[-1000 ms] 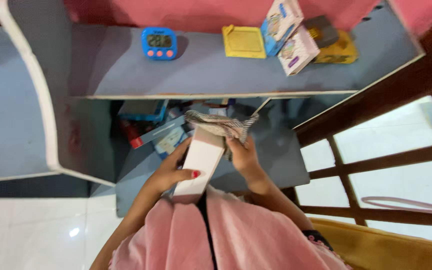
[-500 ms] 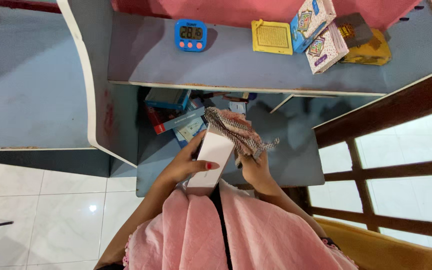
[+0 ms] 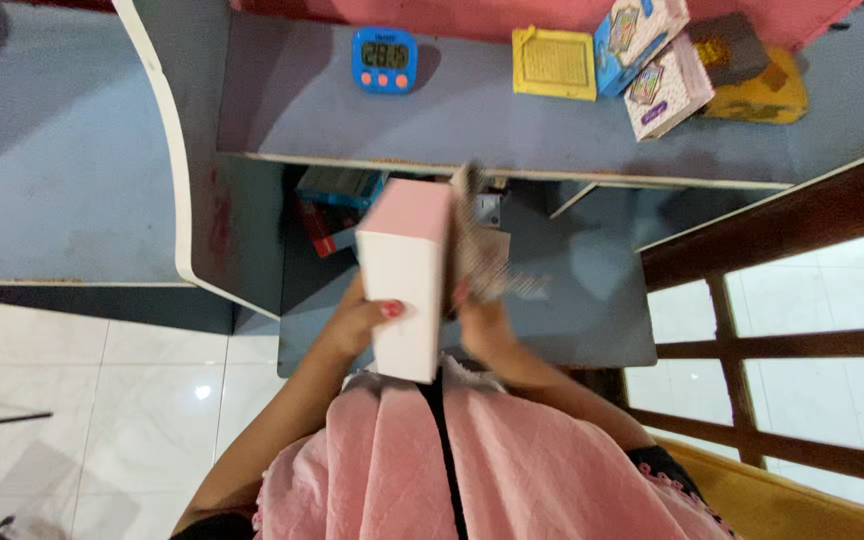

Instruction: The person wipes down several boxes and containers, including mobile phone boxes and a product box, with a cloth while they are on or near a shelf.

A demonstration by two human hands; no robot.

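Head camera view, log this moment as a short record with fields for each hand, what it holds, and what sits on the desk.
view: head camera, looking down
left hand: grips the side of a thick pink-and-white box-like book, thumb on its pale face
right hand: behind the book, holding its patterned cover, blurred
grey desk top: blue digital timer, flat yellow book, patterned boxes, dark box on a yellow one
lower shelf: blue and red items, partly hidden
clothing: pink shawl
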